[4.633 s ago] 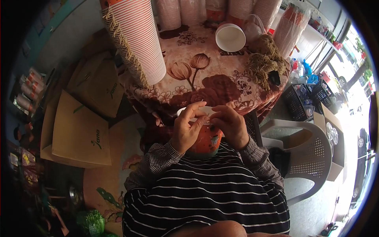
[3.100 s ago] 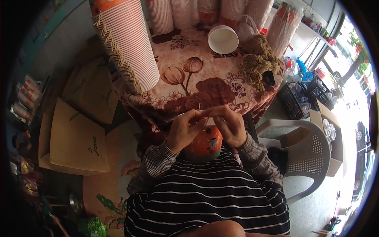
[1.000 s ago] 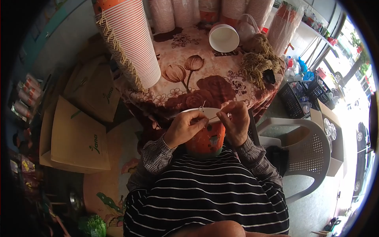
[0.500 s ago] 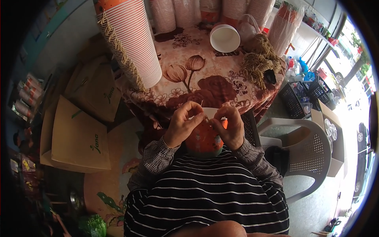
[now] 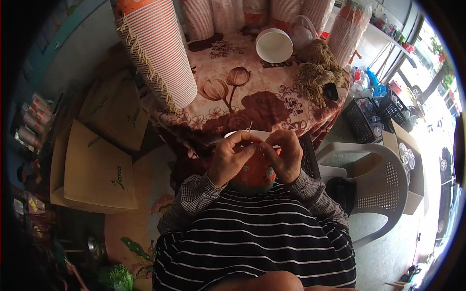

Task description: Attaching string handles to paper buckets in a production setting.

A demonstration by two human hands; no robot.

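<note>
An orange paper bucket [image 5: 251, 177] with a white inside stands upright in my lap, against my striped clothing. Over its rim, my left hand [image 5: 228, 159] and my right hand [image 5: 288, 156] meet fingertip to fingertip, both closed in a pinch. A thin pale cord [image 5: 250, 127] pokes up behind the left fingers. The rest of it is mostly hidden by the fingers. On the table beyond lies a pile of tan cords [image 5: 318, 72]. A tall leaning stack of nested buckets [image 5: 162, 53] has cord handles hanging along its left side.
The round table wears a flowered cloth [image 5: 213, 114]. A white bucket [image 5: 274, 46] lies tipped on it, with wrapped bucket stacks [image 5: 198, 22] behind. Cardboard boxes [image 5: 99, 167] stand at left; a plastic chair [image 5: 378, 189] and black crates [image 5: 361, 121] are at right.
My left hand has shifted slightly right and down, and the fingertips of both hands have come closer together. The bucket stays in my lap.
</note>
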